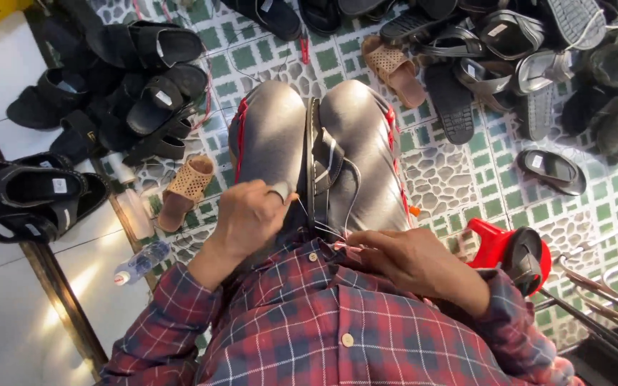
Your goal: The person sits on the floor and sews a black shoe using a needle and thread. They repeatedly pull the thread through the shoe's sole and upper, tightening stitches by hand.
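Observation:
A black sandal (318,168) stands on edge, clamped between my grey-trousered knees. Thin white thread (350,196) runs from its strap down to my hands. My left hand (252,214) is closed beside the sandal's heel end, a small metal tool or ring showing at its fingertips, pinching the thread. My right hand (409,261) lies low against my plaid shirt, its fingers closed on the other end of the thread.
Piles of black sandals (134,93) lie left and along the top (495,36). Two tan perforated sandals (184,189) (395,68) sit on the green tiled floor. A red stool (498,246), metal rods (602,293) and a plastic bottle (137,263) are nearby.

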